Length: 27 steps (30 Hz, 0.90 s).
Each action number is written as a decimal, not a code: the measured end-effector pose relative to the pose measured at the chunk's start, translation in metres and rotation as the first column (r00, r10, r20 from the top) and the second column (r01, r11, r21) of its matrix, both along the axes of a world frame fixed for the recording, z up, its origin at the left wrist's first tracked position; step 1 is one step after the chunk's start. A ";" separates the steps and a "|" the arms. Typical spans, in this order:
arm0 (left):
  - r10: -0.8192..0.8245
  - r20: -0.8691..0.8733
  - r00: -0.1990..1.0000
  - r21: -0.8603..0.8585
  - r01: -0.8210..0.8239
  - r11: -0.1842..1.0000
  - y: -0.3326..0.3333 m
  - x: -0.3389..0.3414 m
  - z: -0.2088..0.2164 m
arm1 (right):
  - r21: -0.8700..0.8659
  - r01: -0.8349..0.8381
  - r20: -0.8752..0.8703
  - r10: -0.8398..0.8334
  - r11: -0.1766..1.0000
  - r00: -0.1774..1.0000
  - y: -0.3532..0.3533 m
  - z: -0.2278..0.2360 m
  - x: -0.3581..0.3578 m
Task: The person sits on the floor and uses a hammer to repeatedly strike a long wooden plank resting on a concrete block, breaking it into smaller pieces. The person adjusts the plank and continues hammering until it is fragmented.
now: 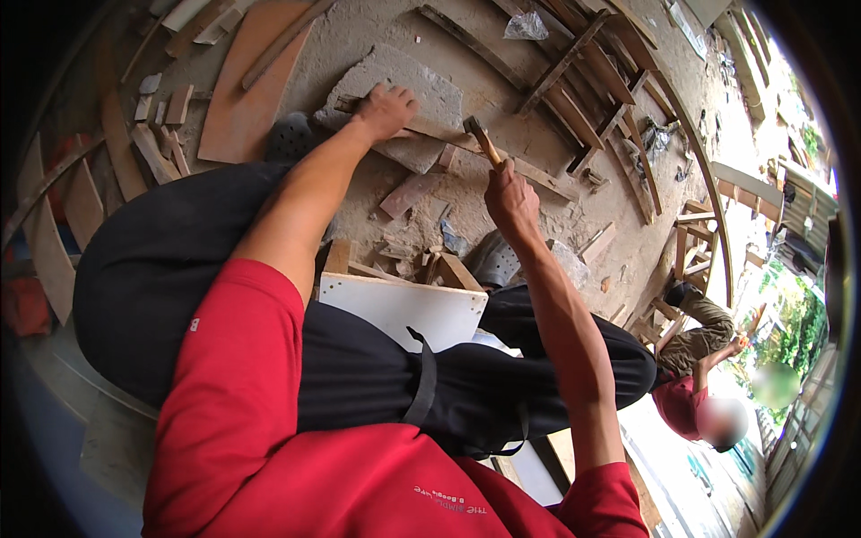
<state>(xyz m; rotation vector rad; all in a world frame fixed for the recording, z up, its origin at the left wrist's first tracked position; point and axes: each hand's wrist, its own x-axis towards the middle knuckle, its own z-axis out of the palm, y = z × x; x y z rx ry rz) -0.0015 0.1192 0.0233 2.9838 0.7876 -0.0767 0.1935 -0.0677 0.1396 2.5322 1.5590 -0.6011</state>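
A long narrow wooden strip (540, 178) lies across a rough grey concrete slab (395, 72) on the ground, its right end reaching past the slab. My left hand (386, 109) is closed on the strip near its left end, fingers curled over it. In my right hand (513, 199) is a hammer (485, 143), gripped by its wooden handle. The hammer head is close to the middle of the strip; I cannot tell whether they touch. Any nail in the strip is too small to make out.
Beneath my arms stands a white board (404, 309) with wood offcuts (453, 271) beside it. A wide plywood sheet (247, 90) lies to the left. Wooden frames (574, 72) are stacked at the far right. Another person (704, 332) crouches at the right.
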 end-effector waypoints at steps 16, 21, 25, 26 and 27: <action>0.065 -0.123 0.990 -0.297 -0.099 0.950 -0.010 -0.013 0.013 | 0.200 -0.033 -0.039 0.042 0.979 0.998 -0.014 0.020 -0.037; 0.056 -0.125 0.991 -0.327 -0.094 0.940 -0.020 -0.015 0.044 | -0.028 0.115 0.036 -0.114 0.993 0.993 -0.042 0.006 -0.012; 0.059 -0.116 0.991 -0.304 -0.092 0.948 -0.018 -0.022 0.035 | 0.119 0.172 -0.004 -0.173 0.978 0.985 -0.025 0.035 -0.032; 0.047 -0.107 0.993 -0.287 -0.076 0.955 -0.018 -0.022 0.033 | 0.182 0.138 -0.013 -0.138 0.973 0.990 -0.027 0.032 -0.035; 0.036 -0.099 0.994 -0.271 -0.062 0.961 -0.018 -0.022 0.030 | 0.154 0.104 -0.024 -0.101 0.983 0.995 -0.027 0.029 -0.037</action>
